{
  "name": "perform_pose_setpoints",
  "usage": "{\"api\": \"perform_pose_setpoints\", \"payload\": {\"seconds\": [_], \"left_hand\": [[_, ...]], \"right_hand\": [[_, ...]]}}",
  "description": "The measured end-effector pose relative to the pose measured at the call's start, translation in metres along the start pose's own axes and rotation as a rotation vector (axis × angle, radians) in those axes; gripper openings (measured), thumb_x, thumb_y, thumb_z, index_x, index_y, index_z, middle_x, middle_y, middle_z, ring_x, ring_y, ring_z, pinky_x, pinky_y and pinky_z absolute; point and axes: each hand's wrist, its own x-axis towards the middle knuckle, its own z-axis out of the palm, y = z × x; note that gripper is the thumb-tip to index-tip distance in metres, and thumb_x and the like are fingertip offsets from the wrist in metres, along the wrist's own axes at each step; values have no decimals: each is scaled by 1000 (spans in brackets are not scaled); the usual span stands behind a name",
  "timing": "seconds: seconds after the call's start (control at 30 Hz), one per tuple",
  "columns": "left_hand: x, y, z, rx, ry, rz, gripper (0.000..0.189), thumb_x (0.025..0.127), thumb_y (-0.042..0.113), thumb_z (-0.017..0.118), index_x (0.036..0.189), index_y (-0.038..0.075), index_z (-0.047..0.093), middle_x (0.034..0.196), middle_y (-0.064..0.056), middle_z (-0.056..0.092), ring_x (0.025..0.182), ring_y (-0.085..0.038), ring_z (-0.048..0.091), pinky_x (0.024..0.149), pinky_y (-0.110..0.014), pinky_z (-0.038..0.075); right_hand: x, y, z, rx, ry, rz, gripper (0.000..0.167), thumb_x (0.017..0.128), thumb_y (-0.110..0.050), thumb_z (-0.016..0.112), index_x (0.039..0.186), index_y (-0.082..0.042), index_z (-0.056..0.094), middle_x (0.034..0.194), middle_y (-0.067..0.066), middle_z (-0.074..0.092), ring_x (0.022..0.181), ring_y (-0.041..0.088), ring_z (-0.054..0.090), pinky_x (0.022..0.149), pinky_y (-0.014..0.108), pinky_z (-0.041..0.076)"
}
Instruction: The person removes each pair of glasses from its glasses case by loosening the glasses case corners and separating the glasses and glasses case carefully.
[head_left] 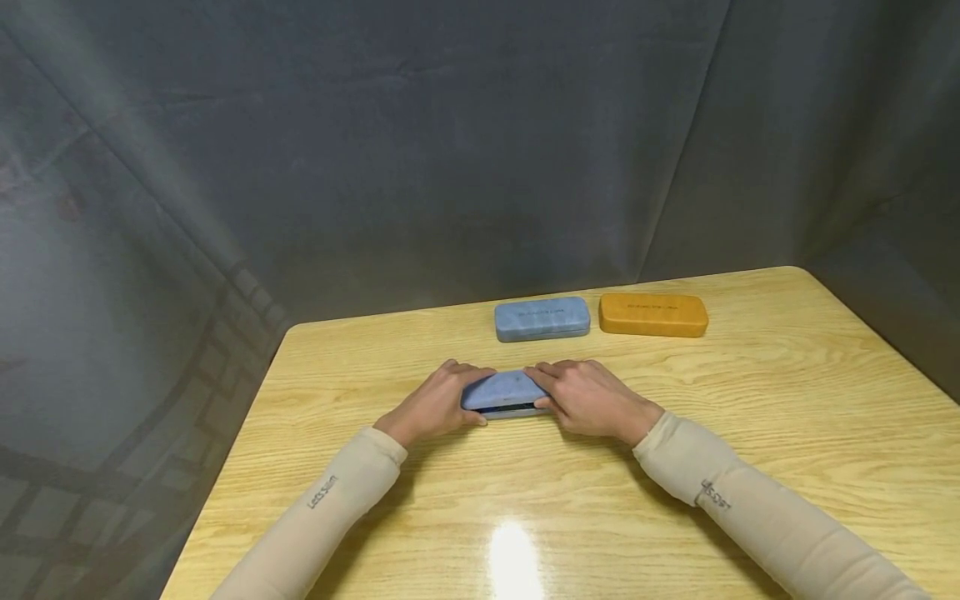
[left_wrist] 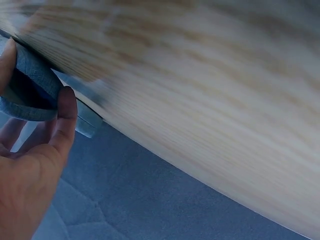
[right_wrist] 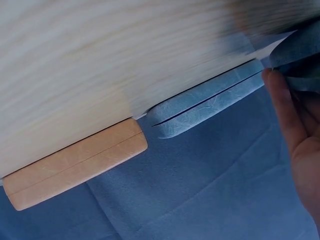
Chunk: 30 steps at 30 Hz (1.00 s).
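Between my two hands a periwinkle-blue glasses case (head_left: 506, 388) lies on the wooden table, its lid parted a little from its base along the near side, with a dark gap showing. My left hand (head_left: 433, 403) grips its left end, fingers over the lid and thumb low at the front edge. At the opposite end, my right hand (head_left: 596, 402) holds the case the same way. The left wrist view looks into the gap of the case (left_wrist: 39, 75) from its end. What lies inside is hidden in shadow.
Behind the hands, a closed grey-blue glasses case (head_left: 542, 319) stands near the table's back edge. A closed orange glasses case (head_left: 652, 315) is just right of it. Dark curtains (head_left: 465, 150) hang behind and at both sides of the table (head_left: 337, 367).
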Motion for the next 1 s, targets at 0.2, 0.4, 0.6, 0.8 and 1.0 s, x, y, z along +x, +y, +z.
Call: {"api": "perform_pose_setpoints", "payload": {"seconds": [0.2,0.4,0.6,0.8,1.0], "left_hand": [[0,0,0,-9,1,4,74,81,33,83,145,12,52,135,-11,63,113,-26,58,98,-43,49],[-1,2,0,-2,-3,-8,76,81,34,83,146,13,50,135,-13,61,115,-29,57,100,-44,48],[-2,6,1,28,-50,-14,75,88,33,76,150,10,42,137,-17,53,120,-31,49,99,-45,48],[0,10,2,12,-79,-28,72,92,25,71,152,8,36,133,-17,49,118,-28,43,99,-43,48],[1,11,4,-21,-83,-61,71,91,22,73,151,13,36,131,-13,49,116,-25,42,99,-42,47]], "right_hand": [[1,-1,3,-16,14,3,45,99,-31,59,132,-1,60,118,15,70,99,28,71,79,43,59],[2,-1,3,17,9,31,42,100,-28,57,133,-2,60,118,14,71,101,27,71,81,43,59],[2,1,4,60,6,64,40,102,-28,55,134,-4,58,116,11,71,101,26,70,82,42,58],[4,2,4,89,-1,78,40,102,-28,55,134,-4,57,116,11,70,101,26,69,84,42,58],[4,3,3,123,-16,92,39,102,-26,55,135,-4,57,119,11,70,103,27,69,86,44,57]]}}
